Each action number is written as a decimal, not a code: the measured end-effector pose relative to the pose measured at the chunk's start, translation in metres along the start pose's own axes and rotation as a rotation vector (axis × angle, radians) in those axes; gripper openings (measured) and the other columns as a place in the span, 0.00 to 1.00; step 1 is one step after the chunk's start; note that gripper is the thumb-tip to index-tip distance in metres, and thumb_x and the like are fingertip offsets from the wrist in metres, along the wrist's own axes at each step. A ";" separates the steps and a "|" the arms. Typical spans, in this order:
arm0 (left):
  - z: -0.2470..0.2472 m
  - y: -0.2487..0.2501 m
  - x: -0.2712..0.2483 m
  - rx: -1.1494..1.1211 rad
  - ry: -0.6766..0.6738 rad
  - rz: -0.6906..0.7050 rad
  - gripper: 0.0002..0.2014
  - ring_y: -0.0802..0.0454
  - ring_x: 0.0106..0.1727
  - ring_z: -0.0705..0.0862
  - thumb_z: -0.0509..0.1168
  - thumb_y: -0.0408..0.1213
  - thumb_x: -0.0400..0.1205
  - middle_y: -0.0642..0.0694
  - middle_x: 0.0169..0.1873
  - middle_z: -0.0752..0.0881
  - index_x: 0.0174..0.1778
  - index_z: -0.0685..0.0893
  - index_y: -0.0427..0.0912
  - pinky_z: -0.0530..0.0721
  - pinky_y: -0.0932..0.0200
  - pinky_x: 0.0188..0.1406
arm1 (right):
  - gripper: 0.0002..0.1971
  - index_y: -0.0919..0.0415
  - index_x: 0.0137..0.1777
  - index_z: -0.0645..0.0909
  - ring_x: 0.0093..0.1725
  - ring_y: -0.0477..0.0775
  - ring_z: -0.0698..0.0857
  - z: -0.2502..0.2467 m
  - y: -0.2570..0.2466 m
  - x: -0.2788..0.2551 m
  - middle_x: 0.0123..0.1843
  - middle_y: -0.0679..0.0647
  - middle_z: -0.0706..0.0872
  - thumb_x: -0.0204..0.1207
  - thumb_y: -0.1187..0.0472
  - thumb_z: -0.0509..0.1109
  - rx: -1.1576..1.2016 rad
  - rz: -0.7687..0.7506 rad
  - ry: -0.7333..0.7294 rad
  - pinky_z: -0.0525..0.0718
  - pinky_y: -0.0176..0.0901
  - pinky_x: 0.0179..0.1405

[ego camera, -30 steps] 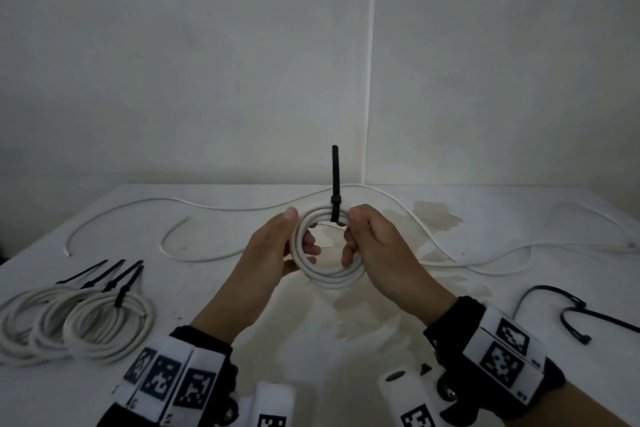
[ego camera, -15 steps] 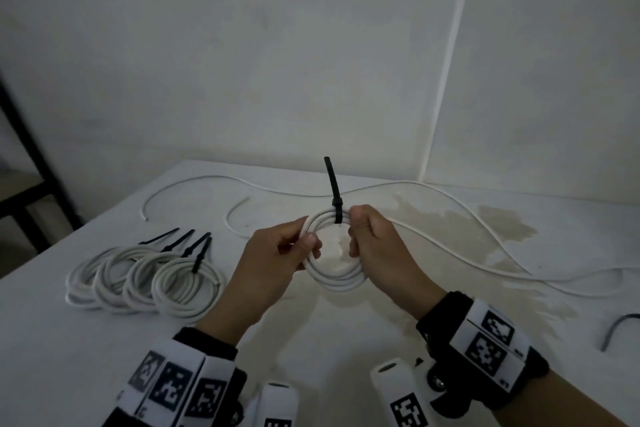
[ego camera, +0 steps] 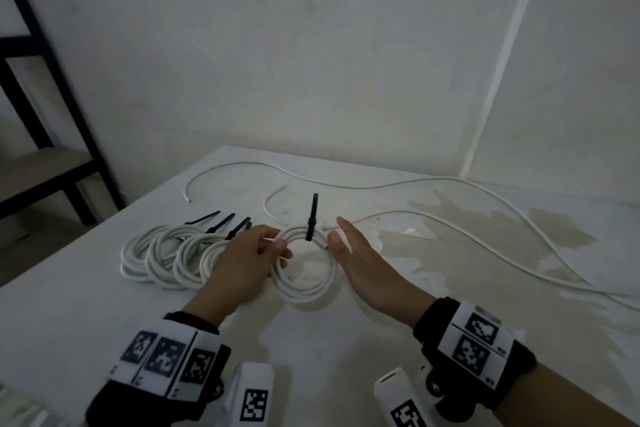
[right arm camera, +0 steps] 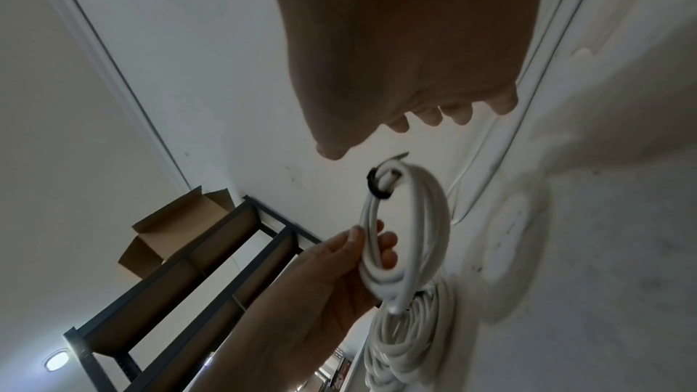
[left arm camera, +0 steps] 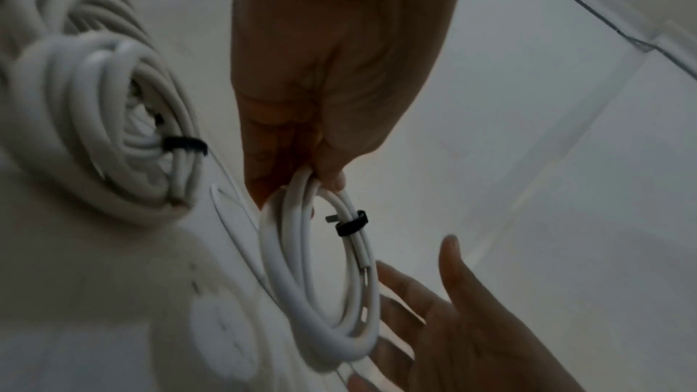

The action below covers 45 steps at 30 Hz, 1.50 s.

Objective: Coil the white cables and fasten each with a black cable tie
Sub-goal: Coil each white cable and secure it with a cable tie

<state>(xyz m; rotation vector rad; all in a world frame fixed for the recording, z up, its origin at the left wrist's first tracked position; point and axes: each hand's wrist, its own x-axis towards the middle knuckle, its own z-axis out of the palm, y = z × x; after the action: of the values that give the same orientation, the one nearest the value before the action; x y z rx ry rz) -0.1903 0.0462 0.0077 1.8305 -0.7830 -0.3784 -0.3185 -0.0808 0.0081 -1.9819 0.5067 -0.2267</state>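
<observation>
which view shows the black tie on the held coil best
The head view: the black cable tie stands clear, tail upright, on the coil the left hand holds. Both wrist views show only its band round the strands, blurred.

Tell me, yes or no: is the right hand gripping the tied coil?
No: the right hand is open beside the coil, which only the left hand holds.
</observation>
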 end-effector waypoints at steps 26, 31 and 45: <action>-0.026 0.009 0.024 0.794 0.149 0.047 0.14 0.46 0.58 0.81 0.65 0.43 0.80 0.45 0.54 0.86 0.58 0.83 0.41 0.74 0.56 0.54 | 0.25 0.54 0.79 0.59 0.82 0.58 0.48 -0.052 0.046 0.084 0.84 0.52 0.47 0.84 0.53 0.55 -0.603 0.124 -0.022 0.51 0.52 0.79; -0.011 0.027 0.032 0.880 0.085 0.091 0.16 0.49 0.61 0.80 0.61 0.49 0.82 0.48 0.60 0.84 0.63 0.81 0.48 0.76 0.56 0.58 | 0.26 0.47 0.82 0.48 0.82 0.60 0.42 -0.050 0.039 0.106 0.84 0.47 0.42 0.85 0.56 0.49 -0.823 0.150 -0.137 0.49 0.54 0.79; 0.047 0.034 0.059 0.931 -0.329 0.154 0.32 0.47 0.77 0.63 0.62 0.46 0.82 0.47 0.78 0.63 0.80 0.55 0.53 0.68 0.51 0.70 | 0.06 0.57 0.54 0.73 0.46 0.51 0.72 -0.072 0.032 0.078 0.51 0.53 0.75 0.83 0.60 0.55 -0.765 -0.119 0.031 0.66 0.42 0.49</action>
<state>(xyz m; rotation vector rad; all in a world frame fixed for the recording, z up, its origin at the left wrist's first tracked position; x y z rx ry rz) -0.1859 -0.0341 0.0264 2.5679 -1.4886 -0.2232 -0.2842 -0.1859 0.0067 -2.7616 0.5444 -0.1458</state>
